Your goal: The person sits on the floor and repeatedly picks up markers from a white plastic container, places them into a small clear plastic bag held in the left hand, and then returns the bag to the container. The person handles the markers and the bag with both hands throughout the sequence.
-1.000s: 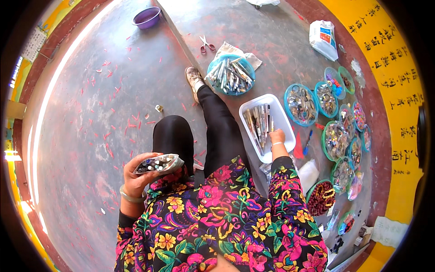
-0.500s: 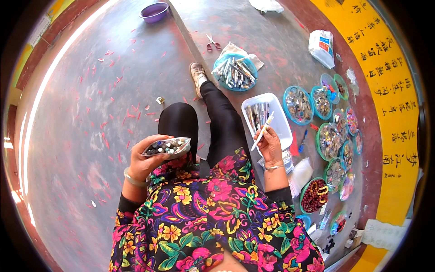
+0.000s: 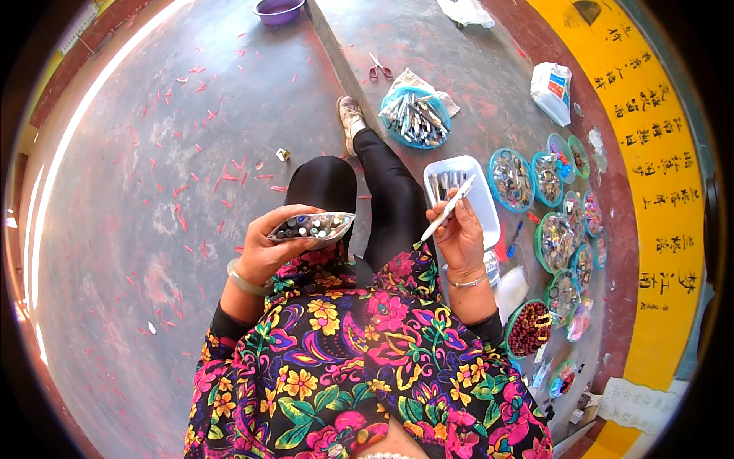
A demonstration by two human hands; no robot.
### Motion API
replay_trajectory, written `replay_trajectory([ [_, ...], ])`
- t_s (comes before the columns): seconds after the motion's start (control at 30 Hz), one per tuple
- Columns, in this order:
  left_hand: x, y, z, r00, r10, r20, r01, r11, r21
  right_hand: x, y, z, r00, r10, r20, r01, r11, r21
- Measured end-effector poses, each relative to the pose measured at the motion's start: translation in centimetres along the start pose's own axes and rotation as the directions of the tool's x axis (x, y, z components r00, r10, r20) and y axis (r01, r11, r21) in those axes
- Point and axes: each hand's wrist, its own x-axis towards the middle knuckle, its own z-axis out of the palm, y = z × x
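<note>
In my left hand [image 3: 277,243] is a clear plastic bag [image 3: 348,222] packed with pens, their round ends showing at its mouth. My right hand [image 3: 463,236] pinches a white pen [image 3: 439,222], held slantwise with its upper end pointing away from me. Below that hand, on the floor, a white plastic box [image 3: 491,200] contains several more pens, partly hidden by my fingers. Beyond my knees, a blue basket [image 3: 388,131] is heaped with loose pens. The two hands are apart, the bag over my bent knee.
To the right stand several round baskets [image 3: 511,180] of small items, one with dark red beads [image 3: 527,330]. Red-handled scissors [image 3: 380,69], a purple basin [image 3: 279,11] and a white package [image 3: 551,93] lie farther off. Red scraps [image 3: 181,218] litter the floor at left.
The whole view has shifted a little. My left hand has come up and to the right with the bag. The white pen is tilted more in my right hand.
</note>
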Motion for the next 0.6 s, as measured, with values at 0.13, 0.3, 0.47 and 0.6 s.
replay_trajectory([
  [0.13, -0.1, 0.1, -0.4, 1.000, -0.009, 0.013, 0.009, 1.000, -0.002, 0.3, 0.7, 0.5, 0.990, 0.020, -0.139, 0.002, 0.987, 0.160],
  [0.3, 0.1, 0.3, -0.3, 1.000, 0.000, 0.027, 0.001, 1.000, -0.006, 0.7, 1.0, -0.7, 0.996, 0.041, -0.080, -0.027, 0.986, 0.165],
  [0.47, -0.1, -0.2, -0.8, 0.999, -0.012, 0.031, 0.014, 0.999, -0.045, 0.5, 1.1, 1.0, 0.980, -0.015, -0.200, 0.009, 0.999, -0.032],
  [0.6, 0.0, -0.2, -0.8, 0.999, -0.013, 0.034, 0.015, 0.998, -0.063, 0.6, -0.3, 1.2, 0.989, -0.126, -0.077, 0.101, 0.956, -0.277],
])
